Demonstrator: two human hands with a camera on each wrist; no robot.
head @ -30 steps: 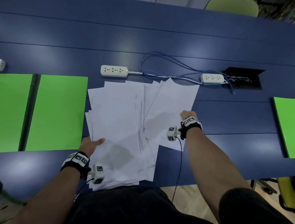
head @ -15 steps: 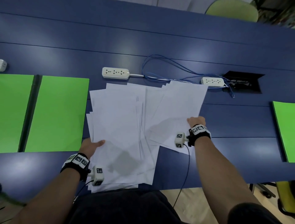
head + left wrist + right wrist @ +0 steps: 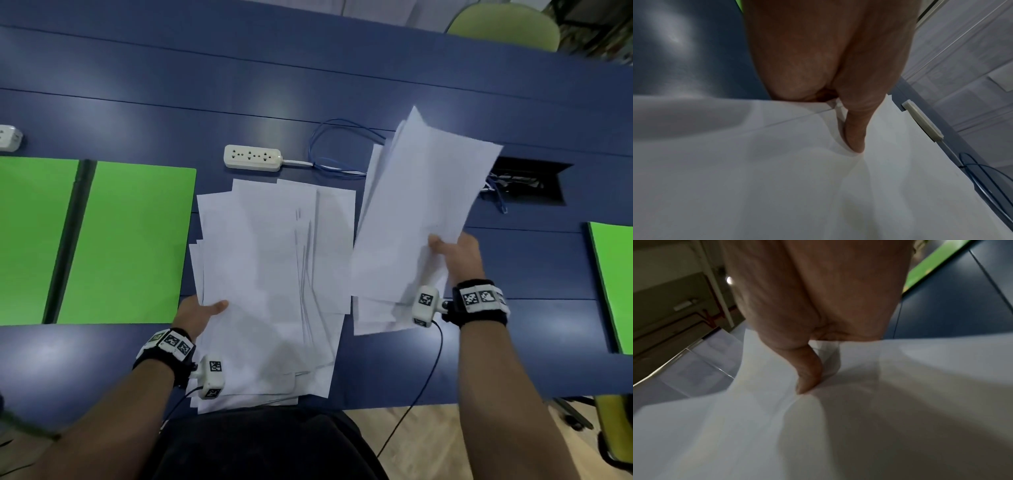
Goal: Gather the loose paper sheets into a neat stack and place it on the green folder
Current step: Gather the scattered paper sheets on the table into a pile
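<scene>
Head view: right hand (image 3: pixel 457 255) pinches a lifted bundle of white paper sheets (image 3: pixel 421 205) above the dark blue desk (image 3: pixel 308 78); left hand (image 3: pixel 198 313) grips the fanned white sheets (image 3: pixel 270 274) lying beside the flat green folder (image 3: pixel 133 243).

Black marker-tagged wristbands (image 3: pixel 479 299), white cameras (image 3: pixel 424 306)

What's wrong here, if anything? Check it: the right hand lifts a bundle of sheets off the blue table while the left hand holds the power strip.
One thing is wrong: the left hand holds the spread sheets, not the power strip, which lies untouched beyond them. The head view shows it. The right hand does lift a bundle.
</scene>
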